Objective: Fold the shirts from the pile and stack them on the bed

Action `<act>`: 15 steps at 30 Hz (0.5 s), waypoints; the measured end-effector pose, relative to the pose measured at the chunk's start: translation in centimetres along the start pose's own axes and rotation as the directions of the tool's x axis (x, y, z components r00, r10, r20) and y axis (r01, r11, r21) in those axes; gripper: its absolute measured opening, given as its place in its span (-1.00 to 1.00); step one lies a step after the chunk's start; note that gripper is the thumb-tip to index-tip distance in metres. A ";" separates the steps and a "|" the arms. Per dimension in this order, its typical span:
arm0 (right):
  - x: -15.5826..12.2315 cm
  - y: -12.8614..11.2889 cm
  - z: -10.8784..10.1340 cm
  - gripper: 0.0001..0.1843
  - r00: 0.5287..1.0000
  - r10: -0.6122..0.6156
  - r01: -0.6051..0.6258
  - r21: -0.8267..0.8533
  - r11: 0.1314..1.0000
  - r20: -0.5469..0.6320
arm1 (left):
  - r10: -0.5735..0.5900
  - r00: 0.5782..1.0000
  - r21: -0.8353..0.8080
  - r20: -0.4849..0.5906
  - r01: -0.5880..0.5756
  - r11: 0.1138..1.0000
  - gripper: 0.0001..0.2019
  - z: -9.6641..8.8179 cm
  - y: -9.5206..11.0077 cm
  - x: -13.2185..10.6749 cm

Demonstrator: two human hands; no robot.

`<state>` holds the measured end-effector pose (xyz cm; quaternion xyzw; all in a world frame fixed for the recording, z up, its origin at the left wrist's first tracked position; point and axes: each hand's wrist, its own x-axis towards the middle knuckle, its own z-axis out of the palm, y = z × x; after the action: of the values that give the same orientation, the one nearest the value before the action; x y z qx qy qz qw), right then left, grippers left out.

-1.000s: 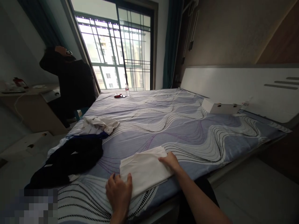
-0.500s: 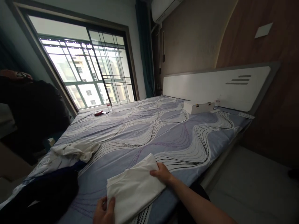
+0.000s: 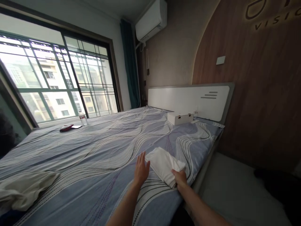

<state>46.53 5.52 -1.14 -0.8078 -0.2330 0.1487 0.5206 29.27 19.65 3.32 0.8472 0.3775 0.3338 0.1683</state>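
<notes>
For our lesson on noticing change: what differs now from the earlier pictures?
The folded white cloth has moved along the bed towards the headboard and turned. The left hand has opened beside it, contact unclear; the right hand still holds its near edge. The white box stayed by the headboard.

My left hand (image 3: 141, 171) could sweep left over the bedspread (image 3: 103, 157) until the crumpled pale cloth (image 3: 29, 185) at the near left blocks it. Toward the far side, I have a lane between the bottle (image 3: 82, 118) on the left and the white box (image 3: 180, 118) on the right, with the headboard (image 3: 178, 99) walling off the space behind that box.
</notes>
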 end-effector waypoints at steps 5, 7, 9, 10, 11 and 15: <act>0.1 2.3 -2.4 -0.64 0.973 0.196 -0.192 -0.045 0.980 0.122 | 0.011 0.990 0.309 0.139 -0.053 0.949 -0.44 6.6 0.0 -6.4; -0.1 2.3 -3.9 -0.68 0.953 0.233 -0.215 -0.110 0.970 0.193 | 0.004 0.991 0.336 0.131 -0.048 0.941 -0.43 6.6 0.2 -6.9; -0.2 1.5 -5.2 -0.70 0.959 0.189 -0.124 -0.289 0.949 0.210 | 0.017 0.994 0.346 0.107 -0.053 0.937 -0.42 6.0 0.6 -6.7; -0.2 0.7 -5.5 -0.71 0.970 0.128 -0.035 -0.403 0.914 0.206 | 0.044 0.993 0.349 0.105 -0.079 0.934 -0.43 5.7 0.9 -6.5; -0.1 -0.3 -5.4 -0.69 0.977 0.035 0.079 -0.508 0.858 0.212 | 0.083 0.990 0.351 0.114 -0.118 0.929 -0.46 5.4 1.1 -6.3; 1.1 -3.8 -1.7 -0.45 0.837 -0.312 0.538 -0.570 0.621 0.451 | 0.199 0.956 0.324 0.217 -0.263 0.909 -0.51 5.3 1.5 -6.4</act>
<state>47.48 6.13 3.06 -0.8265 -0.5353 0.0483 0.1672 30.56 13.64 -2.50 0.9288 0.3108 0.2017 0.0073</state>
